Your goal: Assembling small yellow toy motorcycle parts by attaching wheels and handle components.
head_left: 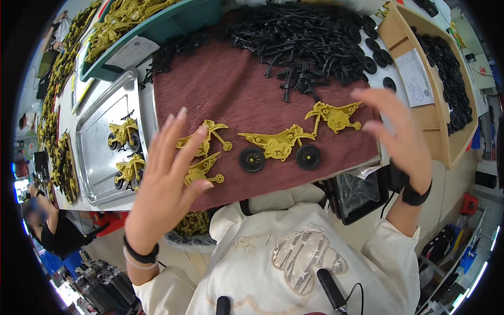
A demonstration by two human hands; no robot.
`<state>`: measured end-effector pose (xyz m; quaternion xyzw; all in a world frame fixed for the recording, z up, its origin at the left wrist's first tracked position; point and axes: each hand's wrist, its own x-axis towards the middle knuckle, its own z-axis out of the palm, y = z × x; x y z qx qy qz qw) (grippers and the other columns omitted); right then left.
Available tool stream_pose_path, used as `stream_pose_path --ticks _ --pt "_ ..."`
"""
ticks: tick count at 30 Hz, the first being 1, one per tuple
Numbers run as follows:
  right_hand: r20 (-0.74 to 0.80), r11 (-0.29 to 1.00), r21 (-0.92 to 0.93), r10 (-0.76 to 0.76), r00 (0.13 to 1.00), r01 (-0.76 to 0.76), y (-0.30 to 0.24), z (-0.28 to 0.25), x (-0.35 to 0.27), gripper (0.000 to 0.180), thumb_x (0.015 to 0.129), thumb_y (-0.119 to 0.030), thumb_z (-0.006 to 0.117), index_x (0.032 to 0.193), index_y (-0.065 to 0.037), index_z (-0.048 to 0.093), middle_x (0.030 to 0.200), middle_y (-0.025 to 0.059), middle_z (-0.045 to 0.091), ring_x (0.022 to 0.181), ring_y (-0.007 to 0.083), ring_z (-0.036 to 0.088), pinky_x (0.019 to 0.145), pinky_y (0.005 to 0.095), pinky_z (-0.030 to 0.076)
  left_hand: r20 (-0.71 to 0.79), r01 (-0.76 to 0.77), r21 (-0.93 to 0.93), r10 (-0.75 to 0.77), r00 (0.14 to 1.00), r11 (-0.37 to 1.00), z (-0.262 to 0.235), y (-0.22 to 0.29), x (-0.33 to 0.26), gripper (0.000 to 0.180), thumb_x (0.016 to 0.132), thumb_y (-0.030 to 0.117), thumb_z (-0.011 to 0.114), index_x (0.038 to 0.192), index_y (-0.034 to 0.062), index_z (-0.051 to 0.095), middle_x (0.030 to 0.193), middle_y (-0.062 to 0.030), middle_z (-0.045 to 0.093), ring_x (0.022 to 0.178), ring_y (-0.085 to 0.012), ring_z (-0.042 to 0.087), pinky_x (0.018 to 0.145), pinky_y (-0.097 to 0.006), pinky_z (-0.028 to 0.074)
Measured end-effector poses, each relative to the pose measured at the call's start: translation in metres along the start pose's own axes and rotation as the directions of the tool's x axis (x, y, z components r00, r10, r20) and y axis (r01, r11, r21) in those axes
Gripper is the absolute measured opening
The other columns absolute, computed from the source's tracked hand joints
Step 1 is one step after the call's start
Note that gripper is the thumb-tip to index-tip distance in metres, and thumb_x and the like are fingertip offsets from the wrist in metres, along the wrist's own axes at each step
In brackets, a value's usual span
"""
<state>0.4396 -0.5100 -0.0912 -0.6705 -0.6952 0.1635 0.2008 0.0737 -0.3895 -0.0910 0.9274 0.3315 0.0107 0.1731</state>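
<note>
A yellow toy motorcycle body half [275, 144] lies on the dark red cloth [210, 89], with a black wheel [252, 159] at its left end and another black wheel [308, 157] at its right. Up and to its right is a second yellow body half [336, 115] without wheels. My right hand [396, 126] hovers beside that one, fingers curved and apart, holding nothing. My left hand [170, 184] is spread flat and holds nothing. It partly covers two more yellow body halves, an upper one [212, 137] and a lower one [202, 170].
Black small parts [310, 37] are heaped at the cloth's far side. At left, a metal tray [94, 157] holds assembled toy motorcycles [124, 134]. A teal bin [173, 23] with yellow parts stands behind it. The tan box [438, 139] at right holds black wheels [446, 63].
</note>
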Motion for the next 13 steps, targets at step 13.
stream_pose_path --ticks 13 --pt "-0.150 0.931 -0.181 0.293 0.944 -0.317 0.043 -0.004 -0.034 0.030 0.073 0.006 0.068 0.099 -0.005 0.059 0.107 0.0137 0.055 0.104 0.0370 0.056 0.088 0.0423 0.045 -0.172 -0.810 -0.008 0.797 0.579 0.586 0.044 0.118 0.248 0.027 0.091 0.018 0.057 0.115 0.0050 0.058 0.113 -0.0154 0.060 0.106 -0.0329 0.058 0.091 -0.040 0.047"
